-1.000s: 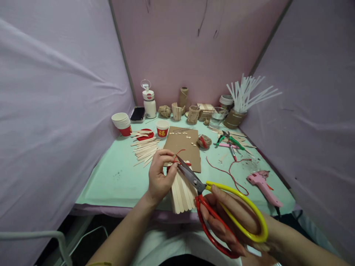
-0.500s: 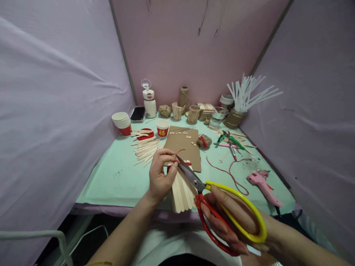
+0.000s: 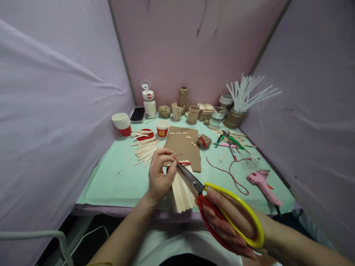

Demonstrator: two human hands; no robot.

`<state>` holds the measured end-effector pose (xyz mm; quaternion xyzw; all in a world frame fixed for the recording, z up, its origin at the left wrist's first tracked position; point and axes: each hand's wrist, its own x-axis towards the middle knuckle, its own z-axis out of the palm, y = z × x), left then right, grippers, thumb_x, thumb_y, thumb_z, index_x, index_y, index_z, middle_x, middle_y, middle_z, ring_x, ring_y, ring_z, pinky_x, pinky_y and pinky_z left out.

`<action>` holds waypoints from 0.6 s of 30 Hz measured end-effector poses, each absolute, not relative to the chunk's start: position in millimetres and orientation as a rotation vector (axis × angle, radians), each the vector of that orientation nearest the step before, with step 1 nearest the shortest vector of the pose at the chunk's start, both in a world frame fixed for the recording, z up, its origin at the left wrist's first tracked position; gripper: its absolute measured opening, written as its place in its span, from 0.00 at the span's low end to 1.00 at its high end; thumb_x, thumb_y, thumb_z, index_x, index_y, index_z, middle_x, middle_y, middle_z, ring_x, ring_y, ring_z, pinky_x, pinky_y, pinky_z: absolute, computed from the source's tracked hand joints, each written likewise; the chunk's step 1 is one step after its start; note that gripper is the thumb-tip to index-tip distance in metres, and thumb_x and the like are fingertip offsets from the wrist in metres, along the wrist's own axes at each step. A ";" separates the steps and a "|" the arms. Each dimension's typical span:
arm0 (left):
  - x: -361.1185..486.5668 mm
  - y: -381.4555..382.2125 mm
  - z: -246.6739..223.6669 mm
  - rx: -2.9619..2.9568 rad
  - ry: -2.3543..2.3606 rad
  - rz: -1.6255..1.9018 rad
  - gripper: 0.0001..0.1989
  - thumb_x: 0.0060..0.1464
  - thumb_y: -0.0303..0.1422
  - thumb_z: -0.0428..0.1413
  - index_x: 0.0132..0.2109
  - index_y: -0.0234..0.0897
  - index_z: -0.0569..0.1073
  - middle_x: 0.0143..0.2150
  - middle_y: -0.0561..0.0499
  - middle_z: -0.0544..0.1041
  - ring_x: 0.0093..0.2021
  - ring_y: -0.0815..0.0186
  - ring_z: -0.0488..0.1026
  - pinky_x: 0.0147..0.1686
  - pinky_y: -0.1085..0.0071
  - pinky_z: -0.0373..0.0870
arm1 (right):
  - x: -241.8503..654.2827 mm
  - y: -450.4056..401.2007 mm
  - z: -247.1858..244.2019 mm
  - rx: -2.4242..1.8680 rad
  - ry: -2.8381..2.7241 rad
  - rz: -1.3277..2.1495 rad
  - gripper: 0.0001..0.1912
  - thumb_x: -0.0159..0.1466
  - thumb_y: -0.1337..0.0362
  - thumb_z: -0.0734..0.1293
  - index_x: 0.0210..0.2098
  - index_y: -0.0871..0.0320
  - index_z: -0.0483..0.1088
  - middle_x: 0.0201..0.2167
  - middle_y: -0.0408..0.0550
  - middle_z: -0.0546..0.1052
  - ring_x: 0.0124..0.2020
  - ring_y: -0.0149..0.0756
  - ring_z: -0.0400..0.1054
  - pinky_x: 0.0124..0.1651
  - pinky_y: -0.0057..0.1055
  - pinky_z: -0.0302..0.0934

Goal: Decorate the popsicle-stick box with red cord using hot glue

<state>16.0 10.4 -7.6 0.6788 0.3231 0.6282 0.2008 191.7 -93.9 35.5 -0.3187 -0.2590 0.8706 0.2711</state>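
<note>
My left hand (image 3: 161,171) pinches a red cord (image 3: 177,159) at the upper end of a fan-shaped piece made of wooden craft sticks (image 3: 181,188). A band of the same red runs across the top of those sticks. In my right hand (image 3: 224,212) is a pair of scissors (image 3: 195,183) with one yellow and one red handle. Their blades are closed, or nearly so, and the tips touch the cord right beside my left fingertips. Beneath and behind the sticks lies a cardboard sheet (image 3: 181,146) with small wooden bits on it.
To the right lie a loose red cord (image 3: 230,173), a pink glue gun (image 3: 262,184) and green-handled pliers (image 3: 233,140). Loose craft sticks (image 3: 145,149) and paper cups (image 3: 122,123) stand left. A water bowl (image 3: 217,117) and a bottle (image 3: 150,107) line the back.
The scissors' blades have come together at the cord, and the handles have drawn closer. The upright cord end has dropped lower. My left hand has hardly moved.
</note>
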 end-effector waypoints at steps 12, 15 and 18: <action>13.6 12.5 -6.4 1.781 0.912 1.854 0.04 0.57 0.25 0.55 0.34 0.38 0.69 0.42 0.49 0.70 0.47 0.63 0.69 0.47 0.65 0.67 | 199.4 -106.7 38.1 -0.973 -0.813 2.312 0.27 0.67 0.43 0.55 0.24 0.59 0.64 0.08 0.34 0.61 0.05 0.21 0.49 0.06 0.17 0.49; 10.4 18.3 0.6 1.673 0.929 1.913 0.04 0.56 0.25 0.55 0.33 0.37 0.69 0.42 0.49 0.71 0.46 0.65 0.70 0.46 0.67 0.67 | 206.9 -111.5 44.0 -0.995 -0.927 2.291 0.27 0.64 0.40 0.59 0.28 0.59 0.65 0.10 0.33 0.61 0.06 0.21 0.50 0.07 0.18 0.51; 10.1 28.9 15.8 1.592 0.895 2.025 0.04 0.56 0.26 0.55 0.33 0.37 0.69 0.40 0.49 0.72 0.45 0.65 0.71 0.46 0.67 0.68 | 216.0 -117.5 49.8 -1.113 -0.971 2.172 0.29 0.61 0.36 0.59 0.27 0.58 0.64 0.11 0.33 0.60 0.07 0.20 0.49 0.09 0.17 0.48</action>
